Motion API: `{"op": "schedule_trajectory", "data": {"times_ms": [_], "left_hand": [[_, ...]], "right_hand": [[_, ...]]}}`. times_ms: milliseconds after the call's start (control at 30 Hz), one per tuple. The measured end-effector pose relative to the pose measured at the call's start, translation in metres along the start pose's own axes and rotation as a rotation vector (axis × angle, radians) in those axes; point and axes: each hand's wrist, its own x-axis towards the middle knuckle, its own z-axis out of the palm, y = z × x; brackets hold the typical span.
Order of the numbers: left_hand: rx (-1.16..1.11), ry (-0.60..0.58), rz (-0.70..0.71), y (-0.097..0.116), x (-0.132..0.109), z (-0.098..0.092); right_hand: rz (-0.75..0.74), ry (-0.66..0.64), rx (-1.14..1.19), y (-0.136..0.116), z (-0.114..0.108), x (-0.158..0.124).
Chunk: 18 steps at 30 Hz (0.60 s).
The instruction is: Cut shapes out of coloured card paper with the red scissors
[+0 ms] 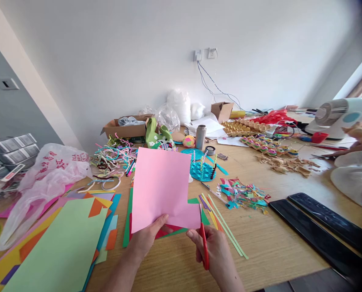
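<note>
Nearest my camera, the left hand (152,235) and the right hand (214,245) come in from the bottom edge. I find the left hand closed in a pinch on the near edge of the pink sheet (159,186), thumb on top, fingers partly hidden beneath. I find the right hand curled round the red handle of the scissors (204,247); how far the blades are apart I cannot tell.

Position of the sheet: held up ahead of both hands, long axis running away from me. Its upper right corner is missing, leaving a tab at the lower right.

Governing relation, in my judgement: blade against tab. The blade points away from me, roughly in line with the tab's outer side edge and right beside it; contact I cannot confirm. The right hand is the nearer to the tab; the left pinches well to its left.

Below the sheet I record a green sheet (126,227) and a red sheet (174,228). Narrow strips (226,227) lie just right of these, scraps (244,194) farther off. A pale green sheet (59,239) tops the pile at left.
</note>
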Motion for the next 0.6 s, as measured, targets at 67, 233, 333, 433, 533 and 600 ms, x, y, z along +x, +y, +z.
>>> {"op": "schedule_trajectory", "data": {"times_ms": [67, 233, 333, 433, 533, 600], "left_hand": [[0.016, -0.038, -0.021, 0.003, -0.001, -0.001], [-0.042, -0.02, -0.033, 0.002, -0.001, 0.001], [-0.1, 0.022, -0.032, -0.003, 0.001, 0.002], [-0.144, 0.094, -0.014, -0.008, 0.005, 0.003], [-0.196, 0.173, 0.032, -0.01, 0.008, 0.003], [-0.225, 0.224, 0.071, -0.008, 0.009, 0.003]], "right_hand": [[0.003, -0.002, 0.012, 0.001, 0.001, -0.001], [0.027, -0.026, 0.035, 0.008, 0.001, 0.003], [0.038, -0.034, 0.043, 0.011, -0.001, 0.004], [0.054, -0.028, 0.104, 0.011, -0.002, 0.002], [0.042, -0.038, 0.318, 0.007, -0.003, -0.002], [0.086, -0.081, 0.466, 0.004, -0.003, -0.005]]}}
